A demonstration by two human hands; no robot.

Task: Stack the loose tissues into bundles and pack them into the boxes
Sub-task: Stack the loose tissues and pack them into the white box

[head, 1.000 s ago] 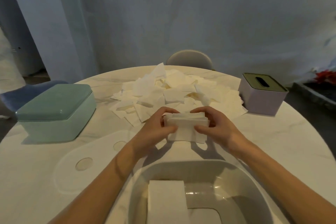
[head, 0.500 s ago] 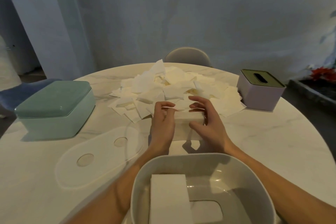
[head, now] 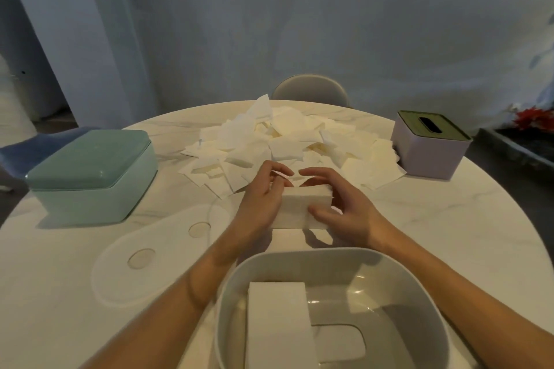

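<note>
A squared-up bundle of tissues [head: 295,207] is held just above the bench [head: 449,234], between the loose pile and the open box. Its long axis runs left to right across the view, with one broad face turned toward the camera. It is gripped at both ends: the left hand [head: 260,201] is curled round the left end, and the right hand [head: 344,207] is wrapped round the right end, thumb laid along the near lower edge and fingers [head: 314,172] arched over the top. Both forearms reach forward from the bottom of the view, passing on either side of the open box.

The open grey box [head: 389,266] stands nearest the camera; a finished white stack [head: 277,326] is seen lying in its left half, while the right half shows bare floor. A flat translucent lid [head: 156,252] lies on the bench to its left. Behind the bundle, a pile of loose tissues [head: 287,144] is spread over the middle of the bench. A closed mint-green box [head: 90,171] stands at the left, and a lilac box [head: 428,147] with a slotted top at the right; the contents of both are hidden. A chair back [head: 310,90] is seen beyond the far edge.
</note>
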